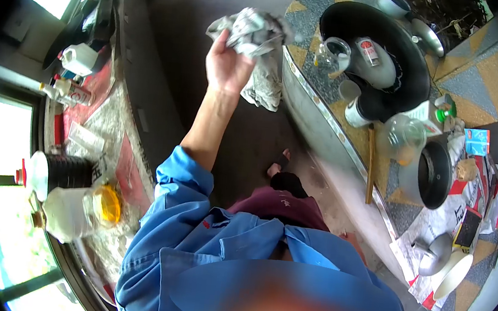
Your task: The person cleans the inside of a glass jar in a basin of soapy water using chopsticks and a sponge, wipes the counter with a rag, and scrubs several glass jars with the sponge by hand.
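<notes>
My left hand (229, 68) is closed on a bunched cloth (256, 32), its long loose tail hanging right of my palm, beside the right-hand counter (493, 71).

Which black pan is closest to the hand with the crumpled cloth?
The wide black wok is nearest the left hand and its cloth; the other, a smaller black pot, sits farther away.

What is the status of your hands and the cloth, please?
Left hand gripping crumpled cloth above floor. Right hand not clearly visible. Tiled counter to the cloth's right; nothing visibly blocking.
</notes>
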`<action>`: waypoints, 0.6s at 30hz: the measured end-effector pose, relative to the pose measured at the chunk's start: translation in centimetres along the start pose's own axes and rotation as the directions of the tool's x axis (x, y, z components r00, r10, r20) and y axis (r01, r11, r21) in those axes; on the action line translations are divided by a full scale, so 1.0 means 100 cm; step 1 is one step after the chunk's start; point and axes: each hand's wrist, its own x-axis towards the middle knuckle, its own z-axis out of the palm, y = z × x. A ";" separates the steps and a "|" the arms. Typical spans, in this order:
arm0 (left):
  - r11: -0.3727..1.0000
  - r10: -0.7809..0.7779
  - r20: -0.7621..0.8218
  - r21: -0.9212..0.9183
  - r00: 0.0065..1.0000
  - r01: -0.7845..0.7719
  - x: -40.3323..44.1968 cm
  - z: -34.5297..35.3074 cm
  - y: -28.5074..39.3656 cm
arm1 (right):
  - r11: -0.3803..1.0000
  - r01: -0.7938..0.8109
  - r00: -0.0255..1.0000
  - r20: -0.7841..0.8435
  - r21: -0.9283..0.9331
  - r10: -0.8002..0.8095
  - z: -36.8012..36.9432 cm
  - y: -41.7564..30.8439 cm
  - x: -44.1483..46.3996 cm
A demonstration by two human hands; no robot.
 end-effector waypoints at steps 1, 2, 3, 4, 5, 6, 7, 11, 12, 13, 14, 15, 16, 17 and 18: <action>0.999 -0.044 0.020 -0.006 0.999 0.044 0.022 -0.003 -0.006 | 0.997 -0.032 0.999 0.024 0.077 0.030 0.004 0.030 0.029; 0.996 -0.090 0.039 -0.011 0.995 0.091 0.045 -0.011 -0.012 | 0.985 -0.065 0.997 0.051 0.157 0.057 0.012 0.063 0.063; 0.989 -0.137 0.032 -0.054 0.990 0.138 0.069 -0.023 -0.017 | 0.992 0.016 0.997 -0.078 0.127 -0.006 0.025 0.090 0.092; 0.984 -0.157 0.034 -0.078 0.987 0.160 0.090 -0.032 -0.025 | 0.990 0.007 0.998 -0.065 0.143 0.002 0.023 0.068 0.092; 0.993 -0.112 -0.063 -0.039 0.992 0.110 0.111 -0.043 -0.035 | 0.964 -0.156 0.987 -0.009 0.214 0.161 0.018 0.046 0.088; 0.998 -0.066 -0.161 0.008 0.985 0.068 0.130 -0.057 -0.044 | 0.906 -0.322 0.946 0.064 0.274 0.317 0.019 0.020 0.078; 0.991 -0.104 -0.269 0.055 0.958 0.124 0.150 -0.081 -0.050 | 0.894 -0.345 0.938 0.087 0.284 0.334 0.020 0.001 0.072; 0.118 0.042 -0.247 0.963 0.968 0.241 0.175 -0.183 -0.060 | 0.885 -0.197 0.977 0.008 0.421 0.213 0.009 -0.074 0.066; -0.432 -0.027 -0.058 0.901 0.998 0.040 0.174 -0.206 -0.057 | 0.878 -0.158 0.982 -0.023 0.452 0.189 0.007 -0.086 0.065; -0.668 -0.227 0.082 0.712 0.970 -0.217 0.169 -0.212 -0.054 | 0.872 -0.150 0.981 -0.037 0.466 0.189 0.007 -0.093 0.062; -0.775 -0.447 0.152 0.425 0.881 -0.467 0.160 -0.215 -0.051 | 0.866 -0.141 0.981 -0.050 0.480 0.188 0.008 -0.101 0.060; -0.768 -0.539 0.095 0.354 0.837 -0.534 0.153 -0.210 -0.052 | 0.848 -0.125 0.981 -0.065 0.516 0.184 0.008 -0.105 0.058; -0.752 -0.557 0.105 0.357 0.824 -0.554 0.151 -0.214 -0.051 | 0.828 -0.104 0.981 -0.081 0.551 0.177 0.009 -0.110 0.058; -0.722 -0.594 0.092 0.376 0.799 -0.581 0.154 -0.217 -0.048 | 0.833 -0.172 0.969 -0.060 0.525 0.238 0.012 -0.108 0.062; -0.690 -0.633 0.079 0.394 0.770 -0.607 0.161 -0.213 -0.044 | 0.830 -0.171 0.975 -0.033 0.530 0.221 0.035 -0.064 0.085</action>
